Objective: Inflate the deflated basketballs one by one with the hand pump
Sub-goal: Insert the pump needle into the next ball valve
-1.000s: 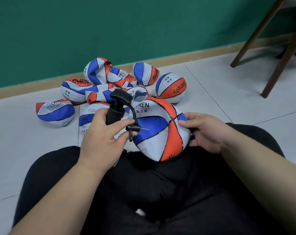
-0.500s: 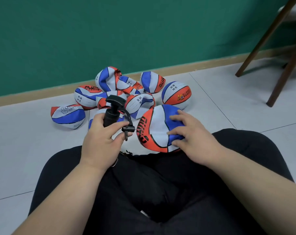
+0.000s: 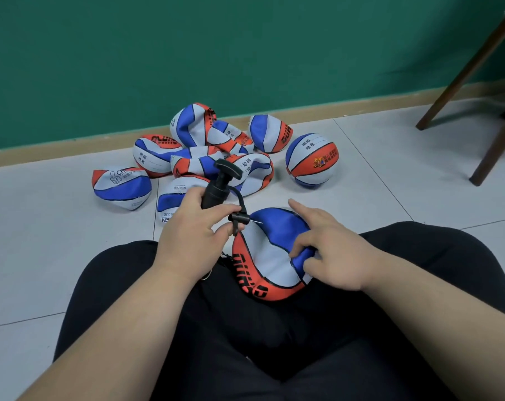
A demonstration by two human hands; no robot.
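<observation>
Basketball (image 3: 270, 256), flat, was pinched by fingers (image 3: 300, 246) of the right hand (image 3: 335, 256), and the black pump (image 3: 216, 189) was held tight in curled fingers (image 3: 226, 210) of the left hand (image 3: 187, 235).

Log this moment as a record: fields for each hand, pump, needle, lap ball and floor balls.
left hand: grips the pump
right hand: pinches a fold of the lap ball, index finger straight
pump: black, handle end up
needle: points at the lap ball's blue panel, seemingly not yet in
lap ball: deflated, creased
pile: limp balls on the floor by the wall
round ball: right of the pile, looks inflated
</observation>
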